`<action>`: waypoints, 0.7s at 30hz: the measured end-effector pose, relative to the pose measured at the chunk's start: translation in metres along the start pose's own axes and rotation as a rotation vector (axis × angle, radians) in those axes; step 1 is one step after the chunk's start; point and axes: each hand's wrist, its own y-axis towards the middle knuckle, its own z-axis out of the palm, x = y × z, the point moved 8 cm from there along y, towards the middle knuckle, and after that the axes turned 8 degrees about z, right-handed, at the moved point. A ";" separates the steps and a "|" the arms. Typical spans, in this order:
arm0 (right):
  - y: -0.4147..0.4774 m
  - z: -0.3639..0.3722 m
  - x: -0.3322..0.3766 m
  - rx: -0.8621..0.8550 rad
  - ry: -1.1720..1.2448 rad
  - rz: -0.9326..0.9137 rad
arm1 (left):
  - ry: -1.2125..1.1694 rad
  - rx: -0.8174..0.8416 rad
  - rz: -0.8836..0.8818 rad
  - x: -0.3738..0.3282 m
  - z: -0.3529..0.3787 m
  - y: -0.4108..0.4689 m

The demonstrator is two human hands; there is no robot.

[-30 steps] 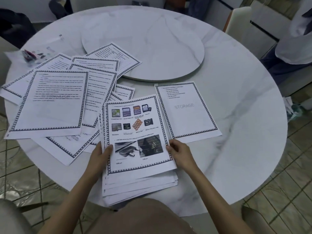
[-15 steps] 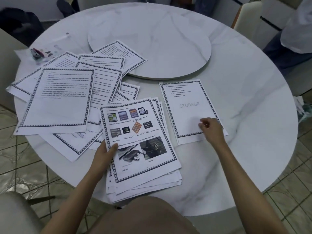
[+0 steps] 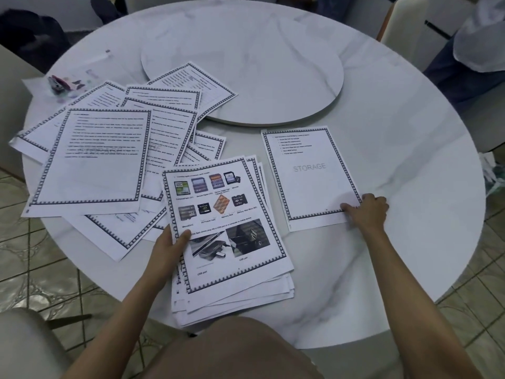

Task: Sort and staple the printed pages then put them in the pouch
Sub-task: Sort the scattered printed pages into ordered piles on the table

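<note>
Round marble tabletop (image 3: pixel 382 132) carrying printed pages. Left hand (image 3: pixel 166 250) gripping left edge of page stack (image 3: pixel 229 242) at near edge of tabletop; thumb lying on top sheet, fingers underneath and hidden. Right hand (image 3: pixel 367 210) pressing near right corner of single "STORAGE" page (image 3: pixel 311 176), right of stack; fingers curled together on paper. Loose pages (image 3: pixel 93 160) lying fanned toward left edge. Clear pouch (image 3: pixel 68 83) lying at far left edge. Raised turntable (image 3: pixel 259 69) occupying tabletop centre.
</note>
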 end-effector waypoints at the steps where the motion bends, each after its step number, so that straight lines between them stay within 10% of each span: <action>1: 0.000 0.000 -0.001 0.003 0.008 0.005 | 0.002 0.000 -0.001 0.000 0.000 0.000; 21: -0.002 -0.005 -0.014 -0.099 0.338 -0.022 | 0.044 0.016 -0.005 0.002 0.000 0.002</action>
